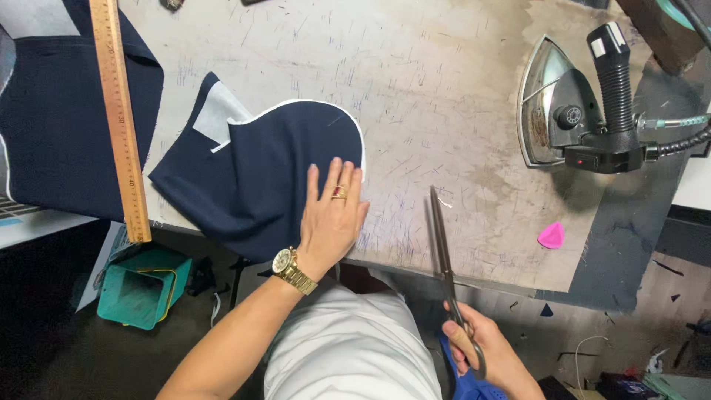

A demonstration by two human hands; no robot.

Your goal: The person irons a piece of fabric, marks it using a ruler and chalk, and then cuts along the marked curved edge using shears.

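— What are the hands doing on your feed?

— I am seeing the left hand (333,215) lying flat, fingers spread wide, pressing on a dark blue piece of cloth (259,178). The cloth is sitting at the near edge of the worn table (444,96), with part of it hanging over the edge. A white chalk line is running along its curved top, and a pale lining patch is showing at its upper left corner.

— And the right?

— The right hand (485,352) is gripping the handles of long scissors (443,252), blades closed and pointing away across the table edge, just beside the left hand but apart from the cloth.

— Anything else around?

— A wooden ruler (118,111) is lying over another dark cloth (52,118) on the left. An iron (570,111) is resting at the far right, with pink chalk (551,235) near it. A green box (141,285) is standing on the floor.
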